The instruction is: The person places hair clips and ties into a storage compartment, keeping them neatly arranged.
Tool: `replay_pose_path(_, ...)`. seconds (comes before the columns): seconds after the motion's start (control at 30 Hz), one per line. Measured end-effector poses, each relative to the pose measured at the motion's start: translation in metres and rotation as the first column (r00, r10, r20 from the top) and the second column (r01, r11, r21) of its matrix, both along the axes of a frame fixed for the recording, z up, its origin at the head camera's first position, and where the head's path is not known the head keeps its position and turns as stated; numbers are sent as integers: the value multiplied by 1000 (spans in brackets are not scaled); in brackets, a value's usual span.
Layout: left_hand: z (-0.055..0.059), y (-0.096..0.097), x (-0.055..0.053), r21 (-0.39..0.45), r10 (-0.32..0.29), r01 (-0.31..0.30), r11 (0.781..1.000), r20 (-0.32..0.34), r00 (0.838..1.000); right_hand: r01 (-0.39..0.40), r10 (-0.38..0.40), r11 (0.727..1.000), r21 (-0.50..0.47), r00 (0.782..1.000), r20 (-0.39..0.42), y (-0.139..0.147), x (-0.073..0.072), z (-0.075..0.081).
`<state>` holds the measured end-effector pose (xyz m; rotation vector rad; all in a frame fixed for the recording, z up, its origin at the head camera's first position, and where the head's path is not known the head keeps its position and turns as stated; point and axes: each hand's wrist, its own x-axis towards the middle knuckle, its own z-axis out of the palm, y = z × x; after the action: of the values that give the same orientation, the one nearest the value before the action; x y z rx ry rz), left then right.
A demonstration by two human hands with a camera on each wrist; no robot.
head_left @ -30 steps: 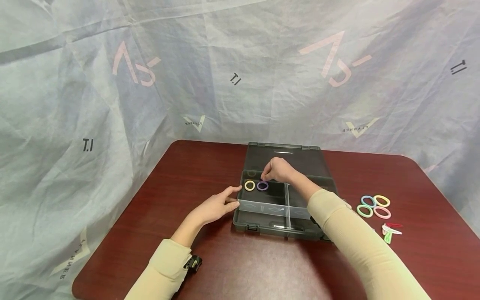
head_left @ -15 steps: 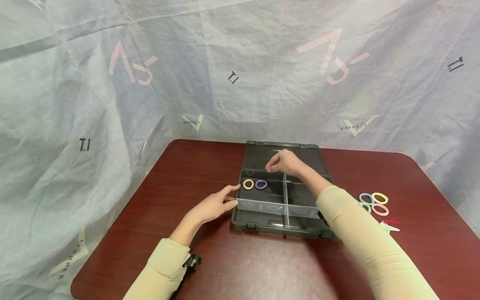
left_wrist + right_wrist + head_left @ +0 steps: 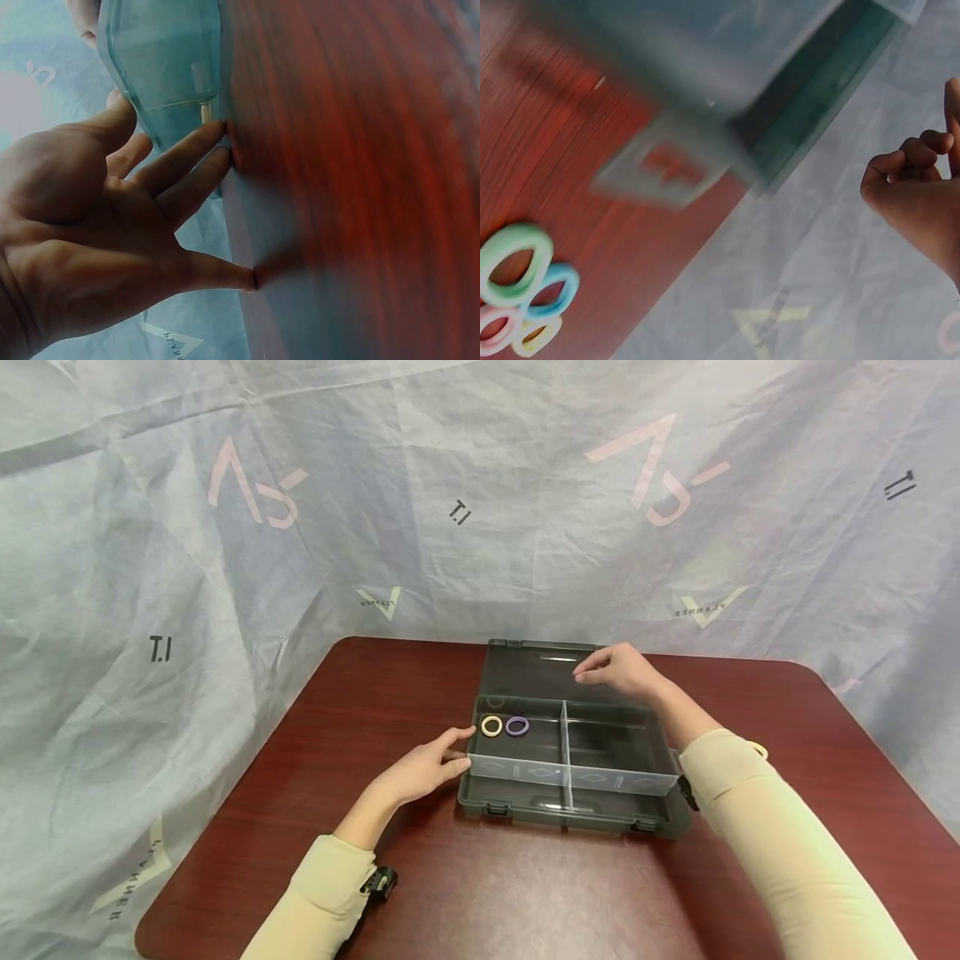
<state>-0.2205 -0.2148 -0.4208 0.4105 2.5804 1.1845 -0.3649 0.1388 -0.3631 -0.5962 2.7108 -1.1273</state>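
Note:
A dark translucent divider box lies on the table with its lid folded back. In its back left compartment sit a cream hair tie and a purple hair tie, apart from each other. My left hand touches the box's left side. In the left wrist view, that hand has its fingers mostly straight, fingertips near the box wall. My right hand is raised over the lid's right part, fingers loosely bent; in the right wrist view, nothing shows in the hand.
Right of the box, green, blue, pink and yellow hair ties lie together on the table. A blurred loop juts from the box's side. A fabric sheet hangs behind the table.
My right hand has left the purple hair tie, risen, and moved right and back over the lid. The purple tie stays in the compartment. My left hand keeps its place at the box.

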Motion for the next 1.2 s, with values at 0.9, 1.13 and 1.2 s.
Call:
replay_pose_path(0.9,1,0,0,10,-1,1,1000,2,1000,222,-227,970,96,972,52,162,28,-20)
replay_pose_path(1.13,0,-3,0,15,-6,6,1000,11,1000,253,-265,958,135,961,79,195,37,-37)
replay_pose_path(1.2,0,-3,1,17,-5,5,1000,11,1000,260,-273,956,136,958,89,202,39,-41)
